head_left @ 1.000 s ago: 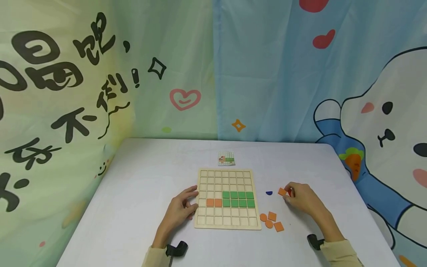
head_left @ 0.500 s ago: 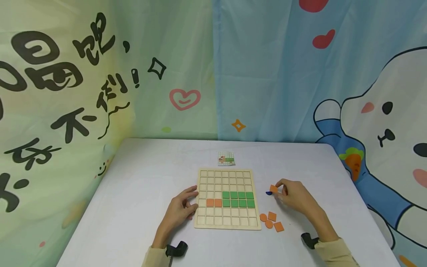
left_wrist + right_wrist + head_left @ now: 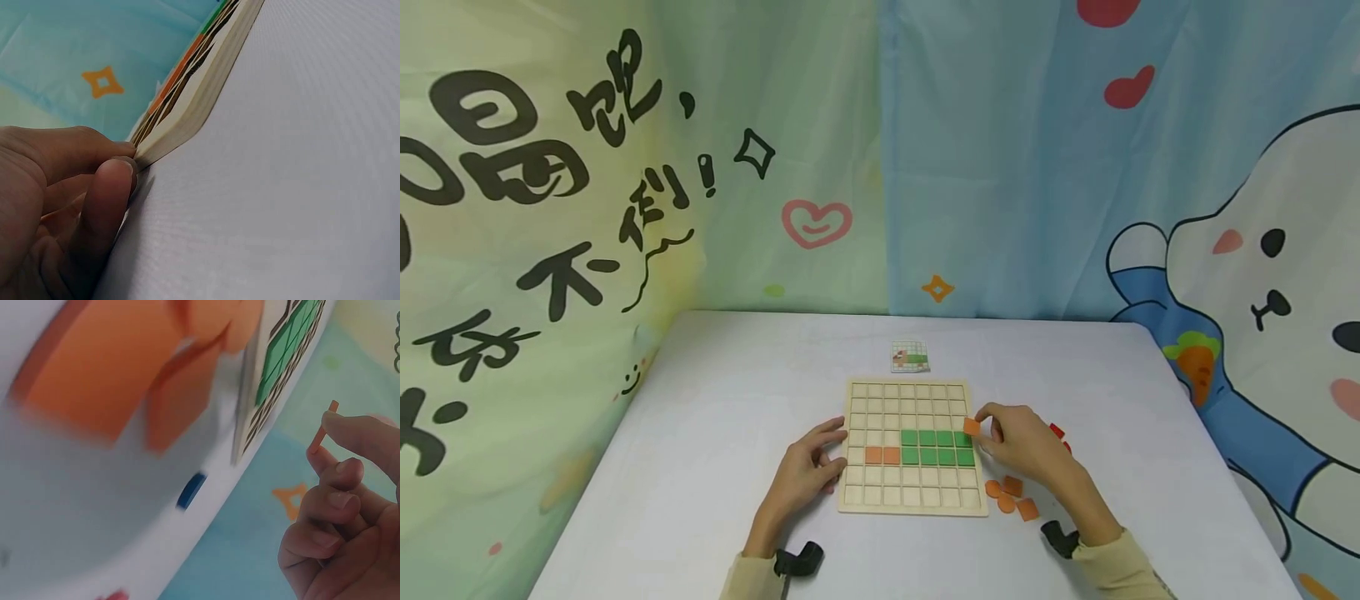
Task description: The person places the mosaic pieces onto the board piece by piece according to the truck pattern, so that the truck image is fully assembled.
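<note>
A wooden grid board [image 3: 910, 497] lies on the white table, with several green tiles [image 3: 927, 456] and two orange tiles [image 3: 882, 455] set in its squares. At the board's right edge, my right hand [image 3: 1018, 437] pinches an orange square tile [image 3: 972, 427] between thumb and finger. The right wrist view shows this tile [image 3: 323, 428] edge-on, raised off the table. My left hand [image 3: 808, 462] touches the board's left edge; in the left wrist view its fingertips [image 3: 122, 164] rest against the board's side.
Loose orange squares [image 3: 1027, 509] and rounds [image 3: 1006, 503] lie right of the board. A small blue piece [image 3: 192, 490] shows in the right wrist view, hidden in the head view. Red pieces [image 3: 1057, 430] lie beyond my right hand. A picture card [image 3: 910, 357] lies behind the board.
My right hand has carried the orange tile leftward, past the blue piece, to the board's right edge. Red pieces it hid before now show. My left hand has stayed in place.
</note>
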`<state>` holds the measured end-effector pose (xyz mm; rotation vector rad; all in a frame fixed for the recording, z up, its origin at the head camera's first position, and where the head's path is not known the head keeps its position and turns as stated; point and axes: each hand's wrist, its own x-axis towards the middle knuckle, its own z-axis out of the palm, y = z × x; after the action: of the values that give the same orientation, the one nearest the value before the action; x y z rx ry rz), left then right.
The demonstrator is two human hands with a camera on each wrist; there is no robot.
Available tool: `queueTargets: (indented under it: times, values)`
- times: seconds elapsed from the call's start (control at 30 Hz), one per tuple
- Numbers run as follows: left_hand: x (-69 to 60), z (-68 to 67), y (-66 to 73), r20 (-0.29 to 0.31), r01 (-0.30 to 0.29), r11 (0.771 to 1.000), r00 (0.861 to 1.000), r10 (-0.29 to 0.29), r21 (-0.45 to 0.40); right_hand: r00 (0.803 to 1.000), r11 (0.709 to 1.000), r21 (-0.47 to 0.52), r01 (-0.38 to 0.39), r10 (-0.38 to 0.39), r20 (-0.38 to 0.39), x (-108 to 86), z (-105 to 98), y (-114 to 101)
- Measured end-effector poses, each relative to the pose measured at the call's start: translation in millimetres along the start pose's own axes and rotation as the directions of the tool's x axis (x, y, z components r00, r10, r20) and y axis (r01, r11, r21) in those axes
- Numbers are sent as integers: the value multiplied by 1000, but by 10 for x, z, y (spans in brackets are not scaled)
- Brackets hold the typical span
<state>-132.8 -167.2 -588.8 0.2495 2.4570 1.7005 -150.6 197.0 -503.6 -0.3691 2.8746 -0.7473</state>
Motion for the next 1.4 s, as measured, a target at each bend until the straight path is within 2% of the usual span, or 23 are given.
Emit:
queueTargets:
  times: [0.2,0.33,0.5,0.9,1.03,1.23,1.4]
  values:
    - [0,2,2,-2,6,1000,1000,-6,3,999,999,40,28,-30,38,56,139,-175]
    - [2,-3,3,0,2,1000,1000,-2,2,996,994,77,72,-76,49,93,232,-319]
    - [-6,-16,16,7,5,1000,1000,-6,19,986,984,95,152,-158,56,138,360,-508]
    - [4,-14,21,13,4,1000,1000,-4,5,962,965,101,244,-253,101,255,593,-874]
    - [4,-15,18,21,-1,1000,1000,1,-8,958,964,84,254,-263,117,314,684,-941]
    - [2,-18,2,25,-2,1000,1000,2,-3,961,972,41,231,-235,146,399,781,-1022]
    - [1,-16,-1,26,-2,1000,1000,2,-4,957,968,41,247,-250,147,447,839,-1080]
